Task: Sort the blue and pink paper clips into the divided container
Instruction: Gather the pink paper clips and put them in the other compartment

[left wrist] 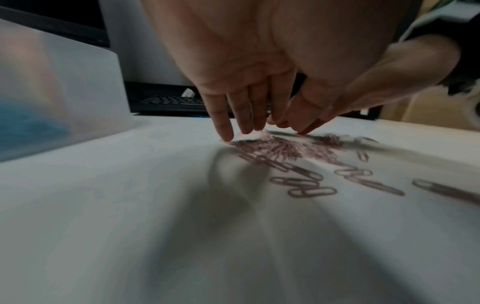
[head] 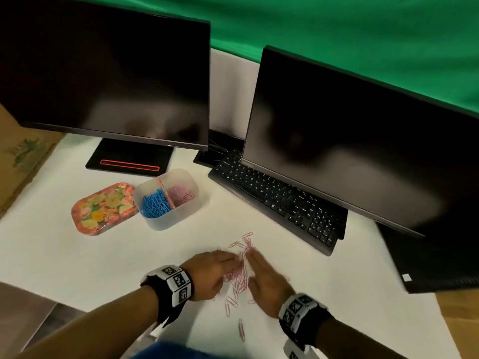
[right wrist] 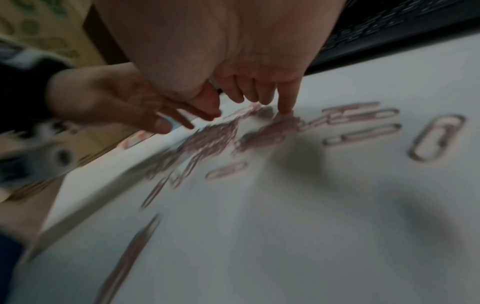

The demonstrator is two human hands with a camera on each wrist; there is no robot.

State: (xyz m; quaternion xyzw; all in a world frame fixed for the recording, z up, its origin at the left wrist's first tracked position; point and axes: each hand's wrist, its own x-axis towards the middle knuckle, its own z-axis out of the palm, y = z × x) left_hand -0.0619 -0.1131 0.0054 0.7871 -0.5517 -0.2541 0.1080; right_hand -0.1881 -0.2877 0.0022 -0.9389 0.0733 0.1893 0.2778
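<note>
A heap of pink paper clips (head: 239, 274) lies on the white table between my two hands. My left hand (head: 212, 273) sits on the heap's left side with straight fingers (left wrist: 223, 127) touching the table beside the clips (left wrist: 280, 150). On the right side my right hand (head: 267, 281) lies flat, its fingers (right wrist: 285, 102) straight and its fingertips down on the clips (right wrist: 215, 139). Neither hand holds anything. The translucent divided container (head: 178, 213) stands further back, with blue clips (head: 154, 203) in its left compartment and pink clips (head: 180, 194) in its right.
A flowered tin (head: 103, 208) lies left of the container. A black keyboard (head: 277, 200) and two dark monitors (head: 108, 73) stand behind. Loose pink clips (head: 241, 330) lie near the table's front edge. The container's wall (left wrist: 52, 92) fills the left of the left wrist view.
</note>
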